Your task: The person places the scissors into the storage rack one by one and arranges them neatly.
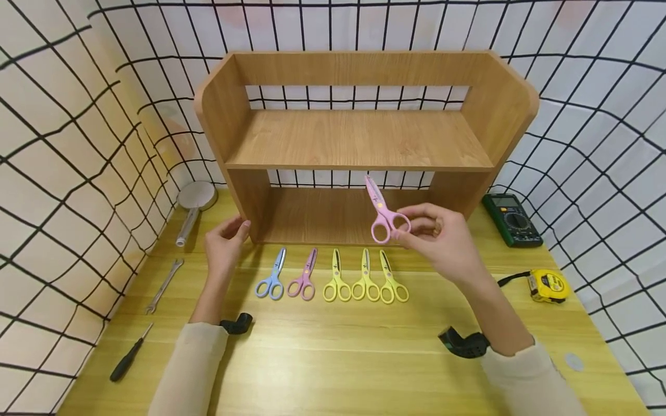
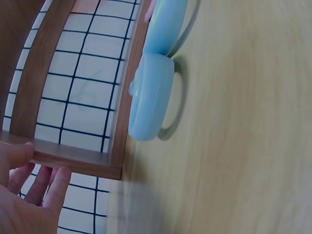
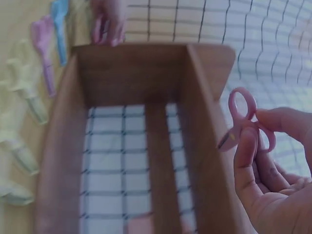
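My right hand point(image 1: 448, 245) pinches a pair of pink scissors point(image 1: 381, 217) by the handle loops. Raised in front of the shelf's lower level, the scissors point up and slightly left. At the lower left side panel of the wooden shelf point(image 1: 359, 138), my left hand point(image 1: 225, 245) holds the front edge; in the left wrist view the thumb lies inside the panel and the fingers outside. Along the shelf's front, blue scissors point(image 1: 271, 284), purple-pink scissors point(image 1: 302, 285) and three yellow scissors point(image 1: 337, 287) lie in a row, blades toward the shelf.
On the left are a round-headed grey object with a handle point(image 1: 196, 196), a wrench point(image 1: 165, 286) and a screwdriver point(image 1: 127, 358). A multimeter point(image 1: 514, 221), a yellow tape measure point(image 1: 549, 285) and a small pale disc point(image 1: 574, 362) lie on the right. Gridded cloth walls point(image 1: 57, 173) surround the table.
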`<state>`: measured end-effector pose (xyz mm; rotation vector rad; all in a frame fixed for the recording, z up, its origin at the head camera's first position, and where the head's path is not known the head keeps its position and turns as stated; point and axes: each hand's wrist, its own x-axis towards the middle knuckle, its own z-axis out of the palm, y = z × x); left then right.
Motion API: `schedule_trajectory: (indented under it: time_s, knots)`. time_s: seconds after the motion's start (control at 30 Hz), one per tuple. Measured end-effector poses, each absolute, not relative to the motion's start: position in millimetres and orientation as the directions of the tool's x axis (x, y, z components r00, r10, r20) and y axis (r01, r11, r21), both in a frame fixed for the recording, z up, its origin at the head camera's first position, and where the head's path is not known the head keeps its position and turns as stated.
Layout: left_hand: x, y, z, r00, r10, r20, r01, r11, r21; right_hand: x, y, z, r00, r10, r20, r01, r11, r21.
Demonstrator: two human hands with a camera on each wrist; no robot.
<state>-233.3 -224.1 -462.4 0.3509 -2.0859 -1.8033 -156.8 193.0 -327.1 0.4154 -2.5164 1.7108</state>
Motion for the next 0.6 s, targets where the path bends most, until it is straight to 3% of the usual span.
schedule_trajectory:
  time_s: [0.33, 0.6]
  knots:
    - [-237, -222, -467, -0.89, -0.435, 0.135, 0.064, 0.174, 0.983, -212, 101, -252, -0.958, -0.237, 0.162, -0.24, 0.349, -0.906]
    - [-238, -223, -467, -0.882, -0.443, 0.161, 0.072, 0.211, 0.975, -272, 34, -239, -0.966, -0.216, 0.138, -0.213, 0.376, -0.902]
